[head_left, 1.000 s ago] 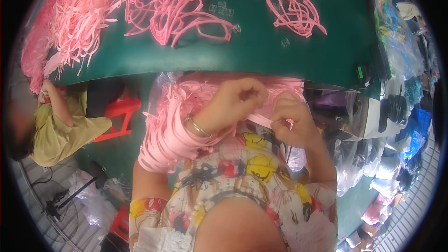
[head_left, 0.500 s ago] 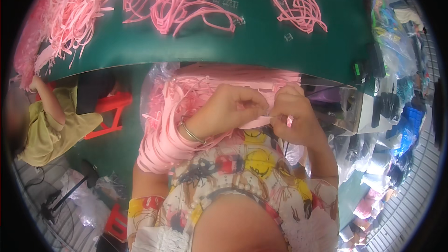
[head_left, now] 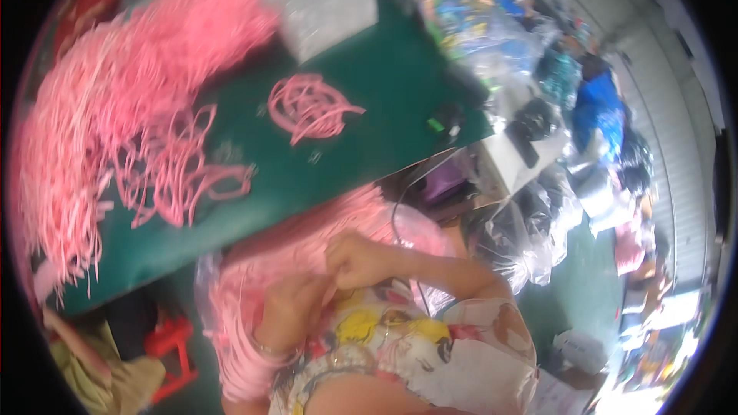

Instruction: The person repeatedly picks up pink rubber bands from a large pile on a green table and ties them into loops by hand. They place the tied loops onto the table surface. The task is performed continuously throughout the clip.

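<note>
My left hand (head_left: 296,309) and my right hand (head_left: 357,261) are close together over my lap, fingers closed and blurred by motion. A thin pink strap (head_left: 329,292), barely visible, runs between them, and both hands seem to pinch it. Several loops of pink strap (head_left: 244,360) hang round my left forearm, below a bracelet at the wrist. Under and behind my hands lies a heap of pink straps (head_left: 265,250), partly in clear plastic.
A green table (head_left: 384,84) carries a large pile of pink straps (head_left: 146,61), a looser tangle (head_left: 173,165), a small bundle (head_left: 311,107) and a clear plastic bag (head_left: 327,11). A person (head_left: 108,369) sits at left by a red stool (head_left: 175,357). Plastic bags (head_left: 530,223) crowd the right.
My view has swung to the right and tilted, so the table now slants. My hands have drawn together, the right one now farther forward than the left.
</note>
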`<state>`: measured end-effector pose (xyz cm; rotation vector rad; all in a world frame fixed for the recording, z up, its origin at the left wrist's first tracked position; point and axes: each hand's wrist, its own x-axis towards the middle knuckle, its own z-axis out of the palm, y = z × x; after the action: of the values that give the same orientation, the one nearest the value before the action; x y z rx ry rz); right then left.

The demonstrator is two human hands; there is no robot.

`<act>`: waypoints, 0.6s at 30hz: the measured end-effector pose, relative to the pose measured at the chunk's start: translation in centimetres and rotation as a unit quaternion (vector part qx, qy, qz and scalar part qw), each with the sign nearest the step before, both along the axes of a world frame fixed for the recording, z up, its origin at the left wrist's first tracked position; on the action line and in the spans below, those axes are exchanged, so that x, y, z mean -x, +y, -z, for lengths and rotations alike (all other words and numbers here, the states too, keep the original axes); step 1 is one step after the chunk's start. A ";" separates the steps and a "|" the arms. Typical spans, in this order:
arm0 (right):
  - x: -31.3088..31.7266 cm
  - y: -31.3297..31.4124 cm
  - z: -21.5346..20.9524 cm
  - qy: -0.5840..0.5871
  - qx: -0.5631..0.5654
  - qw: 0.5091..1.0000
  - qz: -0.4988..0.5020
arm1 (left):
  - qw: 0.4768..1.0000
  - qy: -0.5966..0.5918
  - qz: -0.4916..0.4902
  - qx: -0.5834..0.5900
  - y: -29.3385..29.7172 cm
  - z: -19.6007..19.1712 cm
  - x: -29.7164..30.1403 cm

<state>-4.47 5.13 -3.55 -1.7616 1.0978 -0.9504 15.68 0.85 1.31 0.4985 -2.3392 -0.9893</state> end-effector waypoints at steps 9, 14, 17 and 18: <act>0.2 1.4 0.4 -0.129 -0.258 0.957 0.017 | 0.987 0.023 -0.009 -0.156 1.5 1.0 0.0; 0.1 1.5 0.4 -0.138 -0.226 0.964 0.024 | 0.782 0.110 -0.069 -0.609 2.6 -0.5 0.8; -0.1 1.2 0.5 -0.149 -0.276 0.950 0.009 | 0.811 0.060 -0.076 -0.576 2.7 -0.8 0.8; -0.2 1.3 0.1 -0.170 -0.301 0.938 0.005 | 0.820 0.047 -0.075 -0.566 2.6 -0.3 0.5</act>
<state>-4.27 6.43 -3.68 -1.0494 1.0276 -0.7771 15.19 3.40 1.61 0.9966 -1.3448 -2.1989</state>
